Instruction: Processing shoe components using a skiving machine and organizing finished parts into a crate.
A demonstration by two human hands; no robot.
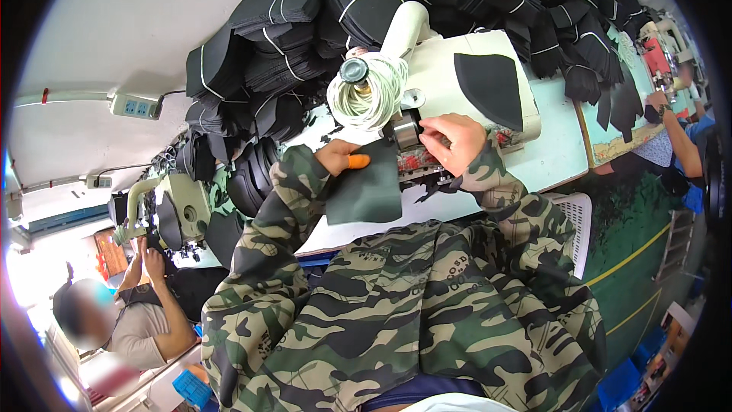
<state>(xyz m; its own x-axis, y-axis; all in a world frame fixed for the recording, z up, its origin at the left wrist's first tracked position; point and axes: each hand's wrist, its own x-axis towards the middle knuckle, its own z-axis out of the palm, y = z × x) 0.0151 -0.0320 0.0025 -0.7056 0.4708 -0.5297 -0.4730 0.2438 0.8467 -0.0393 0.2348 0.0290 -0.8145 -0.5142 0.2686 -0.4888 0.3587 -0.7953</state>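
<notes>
The person in camouflage sleeves is sitting at a white sewing machine (pixel 465 84), feeding a dark fabric piece (pixel 368 187) toward the needle area. The left hand (pixel 341 157), with an orange cap on one fingertip, is pressing down on the upper left edge of the fabric piece, fingers curled against it. The right hand (pixel 456 141) is resting at the machine's foot with fingers bent, pinching or steadying the fabric's far corner; the exact grip is hidden behind the knuckles.

The fabric piece is lying flat on the tabletop (pixel 560 149) just in front of the machine, between the two hands. It is looking thin, light and floppy, likely to fold or slide if it is pulled from one corner, so holding it flat near the edges with both hands seems the safest way. A coil of white cord (pixel 367 91) is sitting on the machine, and stacks of dark cut pieces (pixel 290 30) are piled behind it.
</notes>
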